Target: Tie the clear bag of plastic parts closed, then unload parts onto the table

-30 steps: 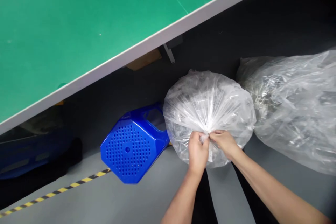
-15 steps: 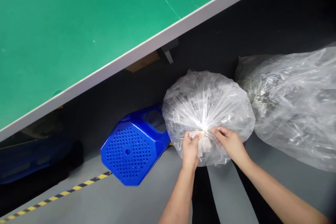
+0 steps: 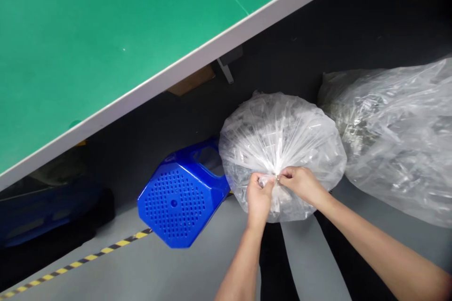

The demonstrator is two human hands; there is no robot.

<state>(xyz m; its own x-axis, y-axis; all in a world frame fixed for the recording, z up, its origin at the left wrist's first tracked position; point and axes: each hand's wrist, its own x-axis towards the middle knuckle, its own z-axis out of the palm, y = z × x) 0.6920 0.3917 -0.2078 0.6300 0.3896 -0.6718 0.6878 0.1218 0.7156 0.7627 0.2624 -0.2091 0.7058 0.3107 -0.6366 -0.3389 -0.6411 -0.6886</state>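
Note:
A full, clear plastic bag (image 3: 254,136) stands on the floor, its top gathered into tight pleats that meet at the neck. My left hand (image 3: 259,197) pinches the gathered plastic on the left side of the neck. From the right, my right hand (image 3: 300,183) is closed with thumb and forefinger pressed together at the same neck. Something thin seems to be at those fingertips, too small to make out. The two hands are close together, fingertips nearly meeting.
Left of the bag, close against it, is a blue plastic stool (image 3: 173,207) with a perforated top. Another large clear plastic bag (image 3: 399,146) lies at the right. A green-topped table (image 3: 106,33) with a pale edge spans the upper left. Yellow-black tape (image 3: 88,258) marks the floor.
My right hand has moved left, bringing its fingertips closer to my left hand at the bag's neck. The left hand keeps its pinch. The whole view has shifted slightly.

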